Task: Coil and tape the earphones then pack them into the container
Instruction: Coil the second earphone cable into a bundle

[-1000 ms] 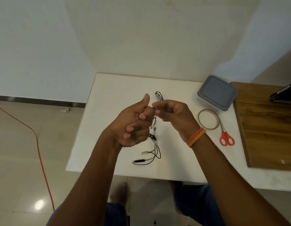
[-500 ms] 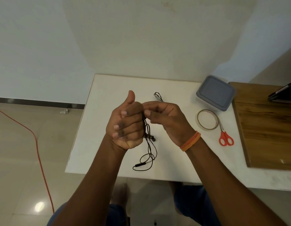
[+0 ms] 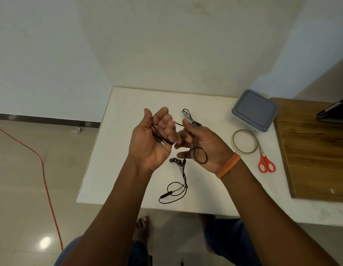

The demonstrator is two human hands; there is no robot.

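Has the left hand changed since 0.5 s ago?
Yes. The left hand has opened from a fist, palm up, fingers reaching farther toward the white table's far edge; earphone cable crosses its palm.

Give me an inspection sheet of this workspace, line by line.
Surface: white table, wooden board at its right.
Job's things: black earphones partly hanging, inline remote on table; lidded grey container; tape roll; red scissors.
Clutter: second coiled earphone on table.
Grippers: left hand palm up, cable and jack across it; right hand grips the cable.
Cables: orange cable on floor.
Surroundings: white wall, tiled floor, dark device at right edge.
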